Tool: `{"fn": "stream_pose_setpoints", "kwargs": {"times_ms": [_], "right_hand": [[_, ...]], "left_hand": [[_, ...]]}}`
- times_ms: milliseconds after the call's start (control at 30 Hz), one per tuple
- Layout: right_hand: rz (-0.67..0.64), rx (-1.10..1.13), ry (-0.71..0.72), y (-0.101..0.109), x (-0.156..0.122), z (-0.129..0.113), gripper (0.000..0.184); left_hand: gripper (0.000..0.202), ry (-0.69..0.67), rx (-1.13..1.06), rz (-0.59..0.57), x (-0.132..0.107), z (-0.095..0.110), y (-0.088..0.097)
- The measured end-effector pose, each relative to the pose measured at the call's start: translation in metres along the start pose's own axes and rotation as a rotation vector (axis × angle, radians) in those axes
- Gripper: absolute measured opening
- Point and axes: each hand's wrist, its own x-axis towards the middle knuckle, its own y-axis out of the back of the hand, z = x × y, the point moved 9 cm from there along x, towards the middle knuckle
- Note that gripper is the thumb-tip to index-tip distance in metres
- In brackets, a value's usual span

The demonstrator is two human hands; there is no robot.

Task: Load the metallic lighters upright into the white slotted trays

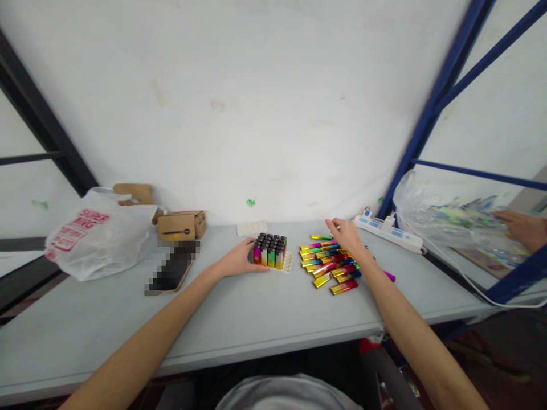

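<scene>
A white tray (pixel 287 266) holds several upright lighters (pixel 272 256) with black tops and shiny coloured bodies, packed in rows. My left hand (pixel 239 259) is curled around the left side of this block, thumb along the near side. To the right, many loose metallic lighters (pixel 325 267) in gold, red, green, blue and purple lie in a heap. Above the far right part of the heap is my right hand (pixel 345 232), its thumb and forefinger slightly apart. No lighter shows between these fingertips; the other fingers are partly hidden.
Another white tray (pixel 252 228) lies by the wall. Leftward are a phone (pixel 175 267), a cardboard box (pixel 182 225) and a white plastic bag (pixel 102 233). A power strip (pixel 391 232) sits at right, beside the blue frame (pixel 427 125). Beyond it, another person's hand (pixel 523 228) touches clear plastic.
</scene>
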Motion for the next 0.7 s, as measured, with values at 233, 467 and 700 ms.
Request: {"fn": "stream_pose_setpoints", "kwargs": {"times_ms": [233,467,700], "right_hand": [[-0.225,-0.115,0.141,-0.037,0.001,0.010,0.027],[-0.237,0.005,0.139,-0.039,0.001,0.003,0.025],[-0.044,0.323,0.059,-0.018,-0.003,-0.026,0.048]], "left_hand": [[0.088,0.003,0.037,-0.031,0.000,-0.004,-0.004],[0.085,0.003,0.036,-0.032,0.000,-0.001,-0.003],[0.084,-0.003,0.000,-0.005,0.000,-0.003,-0.002]]}}
